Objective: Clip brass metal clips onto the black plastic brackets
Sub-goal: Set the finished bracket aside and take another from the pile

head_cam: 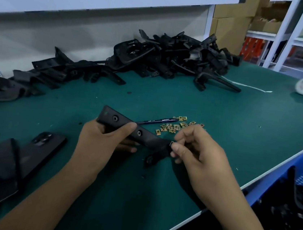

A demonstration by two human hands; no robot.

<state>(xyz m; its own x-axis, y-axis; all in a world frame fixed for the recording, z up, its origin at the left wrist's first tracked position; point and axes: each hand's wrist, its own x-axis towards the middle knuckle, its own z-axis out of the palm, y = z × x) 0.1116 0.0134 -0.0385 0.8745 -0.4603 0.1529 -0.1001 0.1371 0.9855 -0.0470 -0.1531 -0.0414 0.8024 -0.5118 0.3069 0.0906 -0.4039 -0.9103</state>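
At frame center, a black bracket (144,135) is gripped by the left hand (102,137); the right hand (197,150) pinches a clip (172,143) at its right end. Loose brass clips (174,126) lie just above, bracket pile (172,55) farther up.

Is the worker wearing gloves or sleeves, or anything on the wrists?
No. The left hand and right hand are bare, without gloves. Both forearms are uncovered as far as the picture shows, with no sleeve, watch, band or ring visible.
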